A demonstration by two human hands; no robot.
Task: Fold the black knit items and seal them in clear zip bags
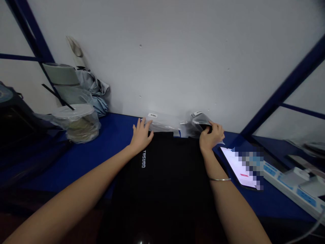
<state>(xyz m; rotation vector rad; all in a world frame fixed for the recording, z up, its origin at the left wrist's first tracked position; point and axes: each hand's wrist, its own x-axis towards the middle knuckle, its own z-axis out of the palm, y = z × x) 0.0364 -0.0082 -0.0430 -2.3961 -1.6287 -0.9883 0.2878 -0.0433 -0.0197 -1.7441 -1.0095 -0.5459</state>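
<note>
A black garment (172, 169) with white lettering down its left side lies spread before me. Behind its top edge, along the wall, is clear plastic packaging (165, 127) bearing small white labels. My left hand (141, 135) rests at the garment's upper left corner, fingers spread and touching the plastic's edge. At the upper right, my right hand (212, 135), with a bangle at the wrist, has its fingers closed on a clear plastic bag (200, 119) with something dark inside. The garment's lower part fades into shadow.
Right of the garment lies a lit phone (238, 169), partly blurred out, beside a white power strip (291, 186) with plugs. On the left of the blue table (111, 135) stand a bagged cup (81, 125) with a black straw and a folded umbrella (99, 98). A wall (177, 61) rises behind.
</note>
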